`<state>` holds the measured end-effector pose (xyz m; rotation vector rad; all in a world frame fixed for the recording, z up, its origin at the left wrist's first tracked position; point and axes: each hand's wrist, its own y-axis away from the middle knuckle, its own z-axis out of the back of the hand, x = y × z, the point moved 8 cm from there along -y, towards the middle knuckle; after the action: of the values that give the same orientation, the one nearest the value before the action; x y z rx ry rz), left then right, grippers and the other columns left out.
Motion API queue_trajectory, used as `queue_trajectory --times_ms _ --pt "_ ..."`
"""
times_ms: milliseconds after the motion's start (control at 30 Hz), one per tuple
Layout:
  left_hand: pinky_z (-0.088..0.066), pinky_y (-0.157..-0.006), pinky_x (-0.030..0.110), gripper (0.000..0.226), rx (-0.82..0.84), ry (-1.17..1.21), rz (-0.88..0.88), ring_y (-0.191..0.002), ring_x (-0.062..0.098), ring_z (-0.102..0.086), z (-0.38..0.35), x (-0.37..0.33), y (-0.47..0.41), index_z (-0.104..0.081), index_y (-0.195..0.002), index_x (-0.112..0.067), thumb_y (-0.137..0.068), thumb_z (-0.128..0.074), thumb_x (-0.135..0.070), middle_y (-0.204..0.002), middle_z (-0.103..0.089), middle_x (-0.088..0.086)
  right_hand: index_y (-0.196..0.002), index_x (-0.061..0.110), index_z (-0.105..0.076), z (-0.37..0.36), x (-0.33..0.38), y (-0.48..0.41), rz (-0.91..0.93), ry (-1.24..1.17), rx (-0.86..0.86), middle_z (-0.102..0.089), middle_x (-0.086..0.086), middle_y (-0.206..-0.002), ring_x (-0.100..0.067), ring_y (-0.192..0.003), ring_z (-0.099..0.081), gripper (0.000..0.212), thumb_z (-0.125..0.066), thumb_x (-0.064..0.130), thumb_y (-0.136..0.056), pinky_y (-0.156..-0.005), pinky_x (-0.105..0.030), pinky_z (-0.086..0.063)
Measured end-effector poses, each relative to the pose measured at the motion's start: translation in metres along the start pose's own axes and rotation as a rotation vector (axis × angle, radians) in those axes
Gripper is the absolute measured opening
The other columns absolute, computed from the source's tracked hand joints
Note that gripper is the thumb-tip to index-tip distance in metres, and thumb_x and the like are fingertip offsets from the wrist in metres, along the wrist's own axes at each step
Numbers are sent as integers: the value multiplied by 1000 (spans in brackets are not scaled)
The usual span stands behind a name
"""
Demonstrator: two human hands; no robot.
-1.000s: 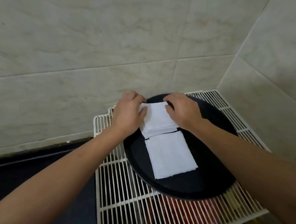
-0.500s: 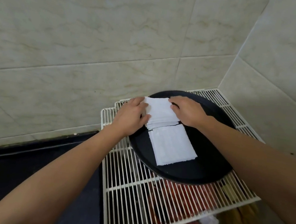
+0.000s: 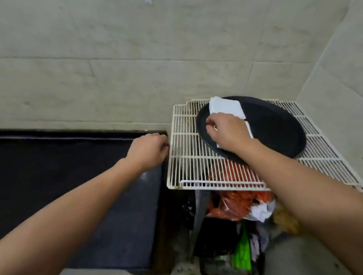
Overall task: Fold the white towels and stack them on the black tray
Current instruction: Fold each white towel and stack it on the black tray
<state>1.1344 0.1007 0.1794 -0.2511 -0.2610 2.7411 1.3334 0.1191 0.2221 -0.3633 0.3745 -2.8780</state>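
My right hand [image 3: 227, 131] lies on the folded white towels [image 3: 226, 108] at the left side of the black tray [image 3: 273, 129], fingers curled down over them; I cannot tell whether it is pinching an edge or only pressing. A second white layer [image 3: 249, 129] peeks out under my wrist. The tray sits on a white wire rack [image 3: 196, 161] in the corner of the tiled wall [image 3: 117, 52]. My left hand [image 3: 149, 150] is loosely curled with nothing in it, just beside the rack's left edge, above the dark bench [image 3: 59, 180]. Below the rack, bags and clutter [image 3: 235, 210] show through blurred.
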Motion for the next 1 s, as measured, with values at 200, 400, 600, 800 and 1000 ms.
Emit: queue_trajectory --times_ms 200,400,600,800,1000 --pt "-45 -72 35 21 168 -178 221 -98 30 -60 17 78 155 -59 -100 -16 -92 -47 -30 -106 -64 4 -113 22 -64 -45 142 42 239 -24 90 -68 -5 -109 -30 -98 -63 27 -48 32 -93 -72 -35 -45" --pt "-46 -74 36 18 190 -236 527 -98 31 -60 52 177 313 -57 -96 -16 -91 -47 -31 -105 -64 5 -116 25 -60 -93 314 79 526 -23 232 -65 -1 -113 -28 -99 -62 28 -48 35 -93 -78 -38 -51" --pt "-49 -78 36 24 211 -241 772 -101 32 -61 73 262 457 -59 -103 -15 -90 -47 -32 -109 -64 9 -119 25 -58 -147 478 119 761 8 344 -64 0 -114 -27 -100 -61 30 -49 34 -92 -74 -35 -46" --pt "-49 -75 37 21 249 -230 945 -95 35 -62 98 366 598 -60 -97 -15 -88 -47 -30 -103 -66 12 -120 24 -58 -205 650 160 891 1 422 -63 -1 -117 -26 -104 -60 31 -50 35 -92 -76 -36 -46" --pt "-49 -79 38 25 278 -221 1050 -100 33 -61 131 452 689 -61 -105 -16 -90 -47 -30 -109 -65 11 -113 25 -60 -244 773 177 945 0 503 -65 -1 -111 -26 -100 -61 27 -50 35 -89 -73 -35 -47"
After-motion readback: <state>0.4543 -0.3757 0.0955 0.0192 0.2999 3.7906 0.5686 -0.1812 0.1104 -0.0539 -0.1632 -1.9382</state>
